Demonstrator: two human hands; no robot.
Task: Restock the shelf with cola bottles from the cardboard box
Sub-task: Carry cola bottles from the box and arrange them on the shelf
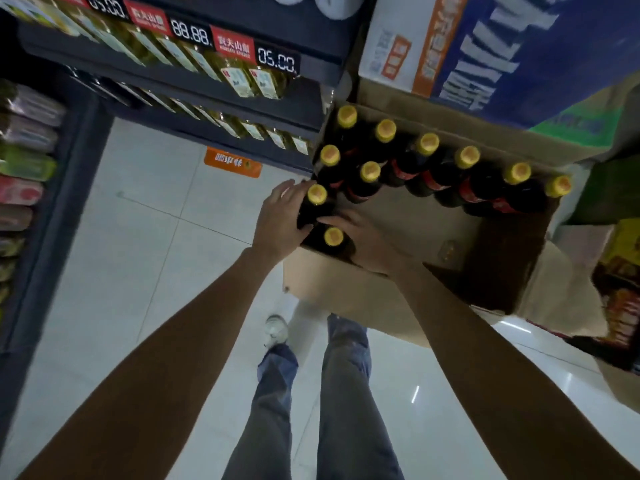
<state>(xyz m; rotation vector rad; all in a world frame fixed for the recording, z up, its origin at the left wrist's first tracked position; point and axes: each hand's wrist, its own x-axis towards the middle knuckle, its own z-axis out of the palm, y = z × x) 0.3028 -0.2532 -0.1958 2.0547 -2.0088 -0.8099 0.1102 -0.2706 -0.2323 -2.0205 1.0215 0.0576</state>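
Both hands reach into an open brown cardboard box (349, 289) of dark cola bottles with yellow caps.

The left hand (282, 216) lies against the outer side of the yellow-capped cola bottle at the box's near-left corner (316, 206), its fingers fairly straight, so this grip looks open and pressing rather than wrapped. The right hand (367, 237) comes from the other side, thumb touching the same bottle; its fingers are partly hidden behind a second bottle (333, 239) just in front, so whether that grip closes on anything cannot be told. The remaining bottles (446, 168) stand upright along the box's far and left walls. Beyond the box, dark shelves (214, 84) hold pale yellow bottles under price tags (277, 60). Below are grey trousers (346, 393) over a white tiled floor (138, 237).
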